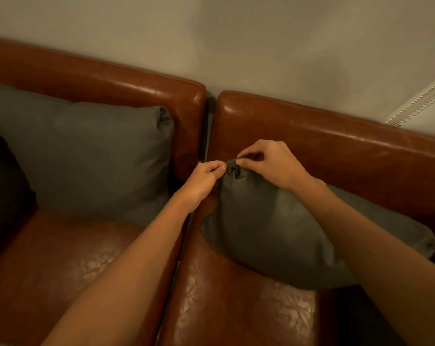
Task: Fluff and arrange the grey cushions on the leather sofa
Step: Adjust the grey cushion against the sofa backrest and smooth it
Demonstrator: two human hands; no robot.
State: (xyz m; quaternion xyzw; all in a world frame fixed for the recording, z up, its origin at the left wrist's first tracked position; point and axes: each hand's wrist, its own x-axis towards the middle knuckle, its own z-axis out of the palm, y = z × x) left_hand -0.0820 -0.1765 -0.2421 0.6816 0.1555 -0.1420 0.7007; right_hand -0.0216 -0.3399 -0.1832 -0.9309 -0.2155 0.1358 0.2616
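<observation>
A grey cushion [269,236] leans tilted against the backrest of the right section of the brown leather sofa [336,136]. Its upper left corner is bunched up. My left hand [206,179] pinches that corner from the left, and my right hand [269,163] pinches it from above and the right. A second grey cushion [86,156] stands upright against the backrest of the left sofa section [111,81], apart from both hands.
A dark cushion or armrest [4,196] fills the far left edge. A narrow gap [206,136] separates the two sofa sections. A pale wall [236,41] rises behind, with a white ridged strip [421,98] at the right. Creased leather seats [236,308] lie in front.
</observation>
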